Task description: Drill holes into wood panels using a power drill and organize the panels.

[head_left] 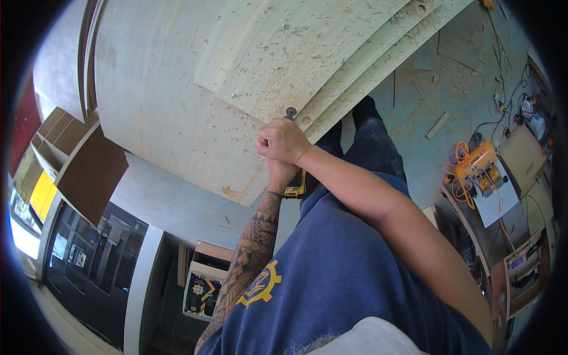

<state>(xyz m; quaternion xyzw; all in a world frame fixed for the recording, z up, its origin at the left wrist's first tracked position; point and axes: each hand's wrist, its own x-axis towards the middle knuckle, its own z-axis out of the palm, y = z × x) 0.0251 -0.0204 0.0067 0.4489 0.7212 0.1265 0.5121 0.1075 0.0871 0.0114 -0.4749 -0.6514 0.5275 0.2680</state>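
- Nearest: navy shirt (349, 254) with a yellow gear emblem, pale grey cloth-like shape (376, 337) at the bottom edge
- Left hand (282, 170) under the right one, mostly hidden (can't tell if its fingers are closed)
- Right hand (284, 141) curled tight on the power tool (295, 187), overlapping the left
- Power tool: yellow-and-black base showing beside the left wrist, dark round tip poking out past the right hand, at the near edge of the pale panels (160, 89)
- Panels layered, strewn with wood shavings (272, 77), round hole (306, 120) just beside the tip
- Farther right: loose wood strip (438, 125) on the floor, orange machine (476, 163) with orange hose on a bench
- Left: brown-sided cabinet (92, 171)
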